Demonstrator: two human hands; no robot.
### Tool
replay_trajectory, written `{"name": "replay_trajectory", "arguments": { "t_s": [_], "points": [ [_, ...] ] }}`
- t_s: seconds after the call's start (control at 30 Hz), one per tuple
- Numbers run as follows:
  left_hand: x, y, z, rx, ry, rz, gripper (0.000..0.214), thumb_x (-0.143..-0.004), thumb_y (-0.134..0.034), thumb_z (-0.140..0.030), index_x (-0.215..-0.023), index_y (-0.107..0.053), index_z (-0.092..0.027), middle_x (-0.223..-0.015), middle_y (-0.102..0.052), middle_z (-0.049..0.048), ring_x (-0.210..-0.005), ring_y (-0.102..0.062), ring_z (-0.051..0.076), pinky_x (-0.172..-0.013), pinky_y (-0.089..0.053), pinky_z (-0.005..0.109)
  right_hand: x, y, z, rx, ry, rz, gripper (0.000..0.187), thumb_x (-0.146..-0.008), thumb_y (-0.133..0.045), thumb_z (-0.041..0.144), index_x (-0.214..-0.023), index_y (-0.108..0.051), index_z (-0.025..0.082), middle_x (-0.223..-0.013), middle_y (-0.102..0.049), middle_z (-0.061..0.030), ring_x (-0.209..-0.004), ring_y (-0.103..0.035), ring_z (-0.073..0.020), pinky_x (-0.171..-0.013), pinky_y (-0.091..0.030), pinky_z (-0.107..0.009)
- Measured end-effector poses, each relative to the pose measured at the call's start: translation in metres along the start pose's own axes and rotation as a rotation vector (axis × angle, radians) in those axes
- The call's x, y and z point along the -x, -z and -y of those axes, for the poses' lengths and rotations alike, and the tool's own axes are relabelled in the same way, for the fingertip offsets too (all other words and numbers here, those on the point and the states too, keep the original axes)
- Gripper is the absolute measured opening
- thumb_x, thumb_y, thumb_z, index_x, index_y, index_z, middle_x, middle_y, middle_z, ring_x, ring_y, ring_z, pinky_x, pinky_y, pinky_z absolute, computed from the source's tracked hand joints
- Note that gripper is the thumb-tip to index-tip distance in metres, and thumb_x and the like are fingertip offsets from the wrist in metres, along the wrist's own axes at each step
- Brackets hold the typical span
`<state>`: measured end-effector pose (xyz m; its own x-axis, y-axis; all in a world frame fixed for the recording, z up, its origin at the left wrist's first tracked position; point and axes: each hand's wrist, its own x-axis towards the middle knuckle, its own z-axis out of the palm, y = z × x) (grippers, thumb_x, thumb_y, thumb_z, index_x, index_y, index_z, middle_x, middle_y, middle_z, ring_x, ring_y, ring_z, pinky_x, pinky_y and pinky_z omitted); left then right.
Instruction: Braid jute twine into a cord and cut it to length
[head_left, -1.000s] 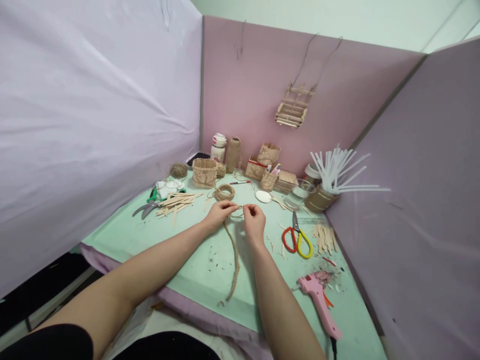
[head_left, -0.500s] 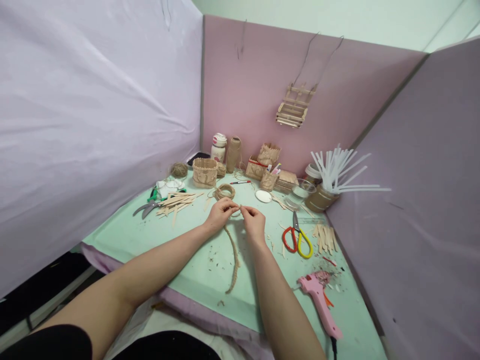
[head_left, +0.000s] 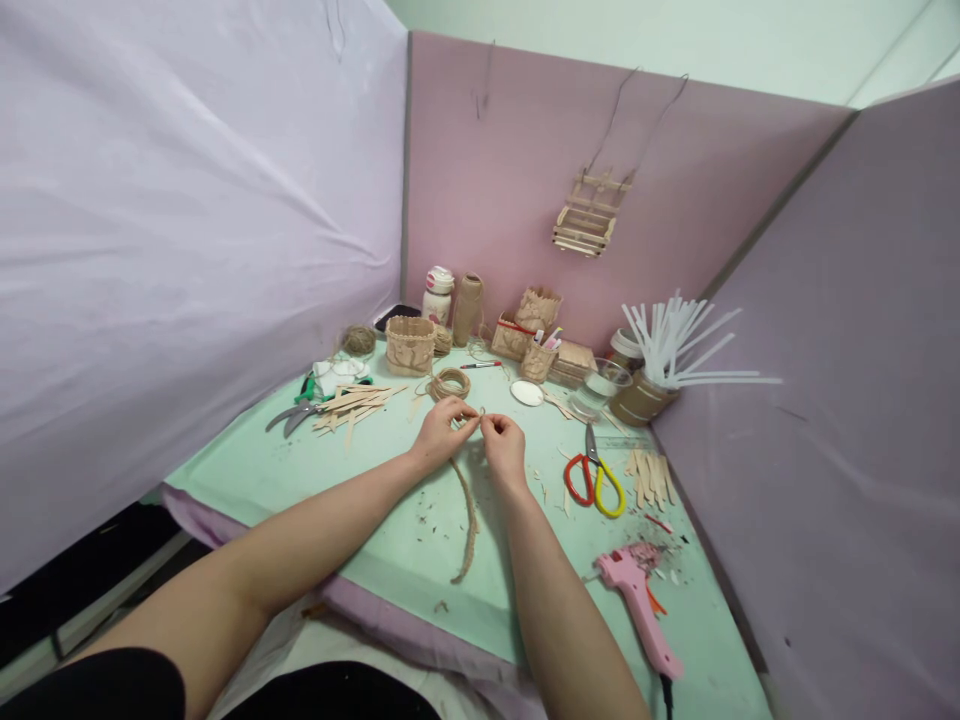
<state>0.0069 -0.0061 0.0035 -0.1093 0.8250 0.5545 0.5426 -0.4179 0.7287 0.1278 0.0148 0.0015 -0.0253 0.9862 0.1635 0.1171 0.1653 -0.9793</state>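
My left hand [head_left: 445, 433] and my right hand [head_left: 504, 447] meet fingertip to fingertip above the middle of the green tabletop [head_left: 375, 525]. Both are closed in a pinch on one end of a brown twine braid [head_left: 469, 520]. From under my left fingers the braid curves down toward the table's front edge and lies on the cloth. A small tip of it pokes up between my fingers; the rest of the held end is hidden. Just behind my left hand sits a coil of twine [head_left: 450, 383].
Scissors [head_left: 594, 475] with red and yellow handles and a pink glue gun [head_left: 641, 605] lie on the right. Wooden sticks [head_left: 352, 408] and pruning shears [head_left: 294, 414] are on the left. Baskets [head_left: 410, 346], a glass bowl [head_left: 598, 388] and white glue sticks [head_left: 675, 345] stand along the back.
My fingers have shifted slightly around the held end, and my right fingers are curled a little more. The trailing braid and the other things stay put.
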Motion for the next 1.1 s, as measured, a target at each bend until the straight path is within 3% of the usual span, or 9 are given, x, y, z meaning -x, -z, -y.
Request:
{"name": "replay_trajectory", "arguments": {
  "t_s": [0.13, 0.27, 0.43, 0.53, 0.6, 0.67, 0.83, 0.97, 1.1],
  "points": [
    [-0.001, -0.002, -0.001, 0.073, 0.103, -0.025, 0.006, -0.072, -0.059, -0.02, -0.069, -0.063, -0.016, -0.076, -0.06, 0.003, -0.077, -0.052, 0.014, -0.065, -0.039, 0.025, 0.002, -0.002, 0.001, 0.027, 0.029, 0.02, 0.019, -0.072, -0.051, 0.032, -0.067, -0.058, 0.015, -0.066, -0.059, -0.0012, -0.062, -0.05, -0.014, -0.059, -0.037, -0.025],
    [-0.006, -0.005, 0.001, 0.474, 0.446, -0.001, 0.008, -0.067, -0.064, -0.022, -0.065, -0.061, -0.014, -0.063, -0.054, 0.0, -0.062, -0.047, 0.01, -0.056, -0.036, 0.022, 0.005, -0.003, 0.004, 0.092, 0.141, -0.035, 0.015, -0.076, -0.05, 0.03, -0.072, -0.055, 0.016, -0.073, -0.057, -0.0023, -0.067, -0.05, -0.0141, -0.063, -0.039, -0.026],
    [-0.013, 0.001, 0.005, 1.126, 0.888, 0.197, 0.011, -0.062, -0.066, -0.016, -0.063, -0.055, -0.012, -0.058, -0.049, -0.0009, -0.052, -0.042, 0.006, -0.044, -0.029, 0.017, 0.011, -0.002, 0.006, 0.225, 0.451, -0.053, 0.009, -0.081, -0.048, 0.024, -0.078, -0.053, 0.018, -0.084, -0.053, -0.0036, -0.076, -0.048, -0.0146, -0.068, -0.04, -0.027],
    [-0.014, 0.006, 0.007, 1.249, 1.032, 0.289, 0.008, -0.063, -0.064, -0.013, -0.064, -0.056, -0.011, -0.059, -0.052, 0.0003, -0.051, -0.043, 0.006, -0.044, -0.03, 0.017, 0.013, -0.002, 0.007, 0.254, 0.524, -0.029, 0.007, -0.083, -0.047, 0.023, -0.08, -0.052, 0.019, -0.085, -0.052, -0.0038, -0.078, -0.048, -0.015, -0.069, -0.04, -0.028],
    [-0.015, 0.007, 0.007, 1.22, 1.003, 0.283, 0.009, -0.062, -0.065, -0.013, -0.064, -0.057, -0.011, -0.059, -0.052, -0.0003, -0.051, -0.043, 0.006, -0.044, -0.03, 0.017, 0.013, -0.003, 0.007, 0.245, 0.526, -0.031, 0.008, -0.082, -0.047, 0.024, -0.079, -0.052, 0.019, -0.085, -0.052, -0.0037, -0.077, -0.048, -0.0149, -0.069, -0.04, -0.028],
    [-0.014, 0.006, 0.007, 1.107, 0.865, 0.209, 0.011, -0.061, -0.068, -0.015, -0.063, -0.058, -0.012, -0.059, -0.052, -0.0011, -0.053, -0.043, 0.006, -0.045, -0.029, 0.017, 0.013, -0.003, 0.007, 0.211, 0.476, -0.05, 0.011, -0.082, -0.048, 0.026, -0.078, -0.053, 0.018, -0.083, -0.053, -0.0033, -0.075, -0.048, -0.0146, -0.067, -0.04, -0.028],
    [-0.011, 0.003, 0.008, 0.617, 0.476, 0.024, 0.017, -0.064, -0.069, -0.029, -0.069, -0.065, -0.014, -0.061, -0.056, -0.001, -0.058, -0.045, 0.009, -0.054, -0.035, 0.022, 0.008, -0.004, 0.006, 0.034, 0.179, -0.031, 0.023, -0.077, -0.052, 0.037, -0.078, -0.059, 0.015, -0.077, -0.059, -0.0036, -0.072, -0.051, -0.0147, -0.066, -0.04, -0.027],
    [-0.009, 0.005, 0.009, 0.377, 0.203, -0.006, 0.02, -0.07, -0.066, -0.035, -0.071, -0.067, -0.015, -0.075, -0.063, 0.0037, -0.075, -0.054, 0.015, -0.069, -0.041, 0.026, 0.003, -0.003, 0.005, -0.061, 0.049, -0.018, 0.031, -0.071, -0.057, 0.042, -0.079, -0.063, 0.013, -0.07, -0.061, -0.0035, -0.066, -0.051, -0.0147, -0.061, -0.039, -0.026],
    [-0.007, 0.005, 0.009, 0.259, 0.089, 0.0, 0.02, -0.074, -0.063, -0.034, -0.073, -0.069, -0.016, -0.079, -0.063, 0.0061, -0.077, -0.055, 0.016, -0.066, -0.041, 0.026, 0.001, 0.0, 0.005, -0.084, 0.007, -0.015, 0.03, -0.068, -0.06, 0.041, -0.076, -0.065, 0.012, -0.07, -0.063, -0.0043, -0.064, -0.051, -0.0144, -0.061, -0.04, -0.027]
  ]
}}
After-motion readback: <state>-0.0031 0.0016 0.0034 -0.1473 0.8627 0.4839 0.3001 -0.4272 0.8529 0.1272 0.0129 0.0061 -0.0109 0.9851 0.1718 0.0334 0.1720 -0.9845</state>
